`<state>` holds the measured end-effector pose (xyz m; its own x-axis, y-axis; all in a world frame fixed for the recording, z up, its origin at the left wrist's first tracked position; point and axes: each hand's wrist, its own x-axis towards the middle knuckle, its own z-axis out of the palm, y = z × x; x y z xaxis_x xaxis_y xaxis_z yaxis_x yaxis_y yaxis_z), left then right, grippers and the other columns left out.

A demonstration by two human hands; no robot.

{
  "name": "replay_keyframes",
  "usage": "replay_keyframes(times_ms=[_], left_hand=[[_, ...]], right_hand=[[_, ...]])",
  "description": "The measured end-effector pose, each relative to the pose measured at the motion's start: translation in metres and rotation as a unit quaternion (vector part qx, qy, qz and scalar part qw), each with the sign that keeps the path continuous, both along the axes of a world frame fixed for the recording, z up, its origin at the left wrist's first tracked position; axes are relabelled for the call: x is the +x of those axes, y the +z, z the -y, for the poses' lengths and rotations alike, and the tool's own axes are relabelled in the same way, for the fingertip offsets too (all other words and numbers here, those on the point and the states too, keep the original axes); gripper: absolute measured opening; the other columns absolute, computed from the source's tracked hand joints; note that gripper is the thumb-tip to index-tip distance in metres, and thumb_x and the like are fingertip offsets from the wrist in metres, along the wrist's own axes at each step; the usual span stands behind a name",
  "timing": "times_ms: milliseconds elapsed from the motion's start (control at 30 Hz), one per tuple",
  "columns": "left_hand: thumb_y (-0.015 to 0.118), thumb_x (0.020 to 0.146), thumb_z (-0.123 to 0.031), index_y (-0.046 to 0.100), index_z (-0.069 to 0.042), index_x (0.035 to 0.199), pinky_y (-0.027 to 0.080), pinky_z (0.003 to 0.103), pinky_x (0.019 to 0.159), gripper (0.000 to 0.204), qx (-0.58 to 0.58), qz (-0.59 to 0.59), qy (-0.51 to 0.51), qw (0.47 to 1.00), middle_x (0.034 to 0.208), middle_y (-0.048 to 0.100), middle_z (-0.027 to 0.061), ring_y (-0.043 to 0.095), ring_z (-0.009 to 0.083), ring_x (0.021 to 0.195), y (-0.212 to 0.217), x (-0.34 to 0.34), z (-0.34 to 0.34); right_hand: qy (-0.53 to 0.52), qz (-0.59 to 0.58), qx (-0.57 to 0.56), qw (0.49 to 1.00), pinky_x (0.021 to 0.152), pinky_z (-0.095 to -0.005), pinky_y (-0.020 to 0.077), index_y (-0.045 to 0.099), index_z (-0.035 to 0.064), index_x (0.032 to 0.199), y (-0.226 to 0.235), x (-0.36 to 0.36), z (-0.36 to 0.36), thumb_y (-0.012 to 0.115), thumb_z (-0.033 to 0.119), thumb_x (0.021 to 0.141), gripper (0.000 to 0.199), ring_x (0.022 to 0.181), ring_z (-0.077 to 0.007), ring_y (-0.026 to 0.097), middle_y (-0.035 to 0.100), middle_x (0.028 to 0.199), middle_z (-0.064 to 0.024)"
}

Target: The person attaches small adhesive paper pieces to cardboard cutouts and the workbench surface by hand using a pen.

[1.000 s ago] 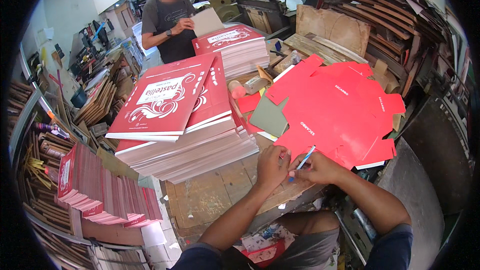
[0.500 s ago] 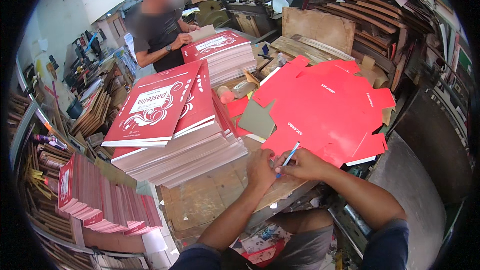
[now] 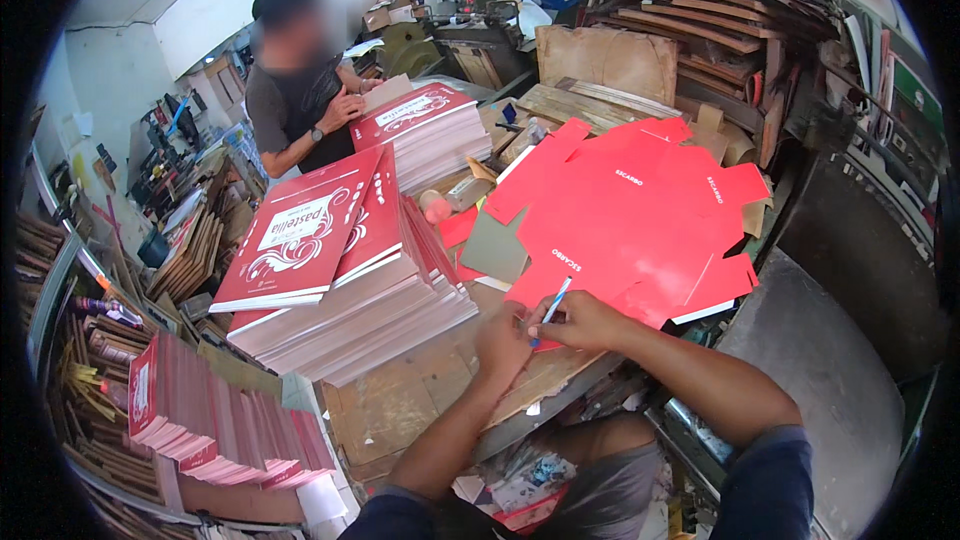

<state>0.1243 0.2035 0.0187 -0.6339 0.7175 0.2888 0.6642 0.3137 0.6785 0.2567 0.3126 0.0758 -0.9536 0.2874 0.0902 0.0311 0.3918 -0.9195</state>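
My right hand [image 3: 588, 324] is closed around a white-and-blue pen [image 3: 557, 298], held tilted with its blue end low. Close beside it, my left hand [image 3: 503, 342] is curled, slightly blurred, its fingertips near the pen's lower end. Whatever those fingers hold is hidden. Both hands are at the near edge of a stack of flat red die-cut box sheets [image 3: 640, 205] with small white lettering. Beneath them is the worn wooden worktable [image 3: 400, 420].
Tall stacks of printed red sheets [image 3: 350, 325] stand left of my hands, with another stack [image 3: 440, 145] behind. A person [image 3: 300, 90] handles a piece of cardboard [image 3: 388, 92] there. More red bundles [image 3: 215, 420] lie lower left. A grey metal surface [image 3: 830, 380] borders the right.
The view has shifted a little, so the table and the sheets sit slightly further left. My hands stay together at the pen, and my left hand has blurred with motion.
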Motion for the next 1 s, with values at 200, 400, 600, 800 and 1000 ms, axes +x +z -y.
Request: replay_keyframes(times_ms=[200,400,600,800,1000], left_hand=[[0.049,0.099,-0.032,0.064,-0.002,0.09,0.042,0.031,0.059,0.035,0.199,0.19,-0.065,0.959,0.068,0.056,0.0064,0.055,0.0163,0.065,-0.004,-0.016,-0.021],[0.043,0.102,-0.038,0.064,-0.003,0.088,0.035,0.026,0.055,0.043,0.241,0.307,-0.043,0.92,0.067,0.046,-0.0007,0.043,0.009,0.061,-0.012,-0.009,-0.03],[0.029,0.1,-0.056,0.061,-0.003,0.094,0.031,0.023,0.054,0.062,0.309,0.412,-0.154,0.843,0.065,0.04,-0.0026,0.037,0.0068,0.058,-0.015,-0.004,-0.017],[0.025,0.096,-0.066,0.059,-0.002,0.097,0.03,0.022,0.054,0.072,0.298,0.516,-0.204,0.777,0.065,0.04,-0.0029,0.036,0.0066,0.057,-0.016,-0.002,-0.013],[0.025,0.095,-0.066,0.059,-0.001,0.099,0.03,0.022,0.055,0.073,0.299,0.507,-0.218,0.778,0.066,0.039,-0.0029,0.036,0.0065,0.058,-0.015,-0.003,-0.011]], right_hand=[[-0.019,-0.01,-0.039,0.999,0.071,-0.0326,0.0503,0.069,0.0032,0.097,-0.027,-0.008,-0.009,0.067,0.018,0.086,0.018,0.076,-0.0155,0.063,0.07,0.083,-0.0088],[0.048,0.106,0.068,0.991,0.07,-0.036,0.05,0.068,0.0039,0.095,0.0,-0.001,0.0,0.062,0.034,0.09,0.031,0.073,-0.0199,0.064,0.067,0.075,-0.0095],[0.083,0.172,0.086,0.978,0.065,-0.0371,0.0488,0.068,0.0028,0.091,-0.005,-0.004,0.011,0.061,0.038,0.09,0.036,0.067,-0.0204,0.061,0.063,0.07,-0.0117],[0.083,0.161,0.096,0.979,0.059,-0.0355,0.0463,0.066,0.0008,0.09,-0.029,-0.003,0.004,0.059,0.037,0.091,0.037,0.059,-0.0178,0.056,0.058,0.063,-0.0114],[0.078,0.133,0.086,0.984,0.057,-0.0354,0.0456,0.065,-0.0006,0.09,-0.017,-0.006,0.01,0.059,0.032,0.091,0.033,0.057,-0.0177,0.055,0.058,0.063,-0.012]])
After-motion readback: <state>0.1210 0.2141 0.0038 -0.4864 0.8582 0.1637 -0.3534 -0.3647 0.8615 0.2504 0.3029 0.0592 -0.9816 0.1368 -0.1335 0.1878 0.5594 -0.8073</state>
